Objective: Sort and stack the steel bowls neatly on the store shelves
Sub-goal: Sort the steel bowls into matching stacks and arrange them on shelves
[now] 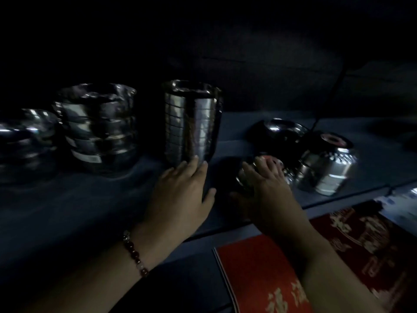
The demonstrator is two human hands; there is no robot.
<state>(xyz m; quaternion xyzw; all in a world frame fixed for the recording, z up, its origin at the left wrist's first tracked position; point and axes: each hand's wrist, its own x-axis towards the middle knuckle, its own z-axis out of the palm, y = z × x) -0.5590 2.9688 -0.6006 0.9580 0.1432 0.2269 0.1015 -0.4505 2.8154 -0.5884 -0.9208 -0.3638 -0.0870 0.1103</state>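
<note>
A beaded bracelet (135, 254) circles the wrist of the left hand (182, 195), whose straight fingers press the base of a tall stack of nested steel bowls (191, 123) on the dim blue-grey shelf (90, 199). Just beside it, the right hand (268, 190) curls over a small steel bowl (248, 177). Further left stand wider stacked steel bowls (99, 129); to the right lie upturned steel bowls (327, 170). Red printed boxes (259, 267) sit below.
</note>
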